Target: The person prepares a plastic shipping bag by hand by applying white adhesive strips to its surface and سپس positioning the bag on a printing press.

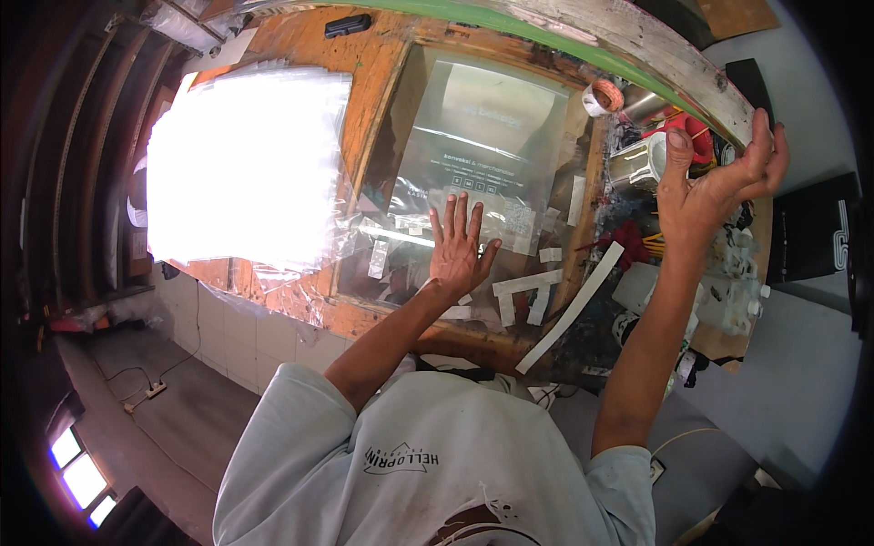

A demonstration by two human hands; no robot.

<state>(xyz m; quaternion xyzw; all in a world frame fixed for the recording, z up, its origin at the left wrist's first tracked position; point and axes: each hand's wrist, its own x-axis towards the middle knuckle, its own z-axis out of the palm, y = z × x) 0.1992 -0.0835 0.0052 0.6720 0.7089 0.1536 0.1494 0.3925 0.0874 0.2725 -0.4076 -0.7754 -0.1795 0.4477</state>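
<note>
My left hand lies flat, fingers spread, on the lower part of a clear plastic bag with white print. The bag rests on a glass-like panel set in the wooden table, among short strips of white tape. My right hand is raised at the right, thumb well apart from its curved fingers. Its fingers meet the near end of a tilted wooden frame with a green strip along it; how firmly they touch cannot be told. No object shows in the right palm.
A glaring stack of clear plastic bags covers the table's left side. A black case lies behind it. To the right are a tape roll, a metal can, a long white strip and cluttered bottles.
</note>
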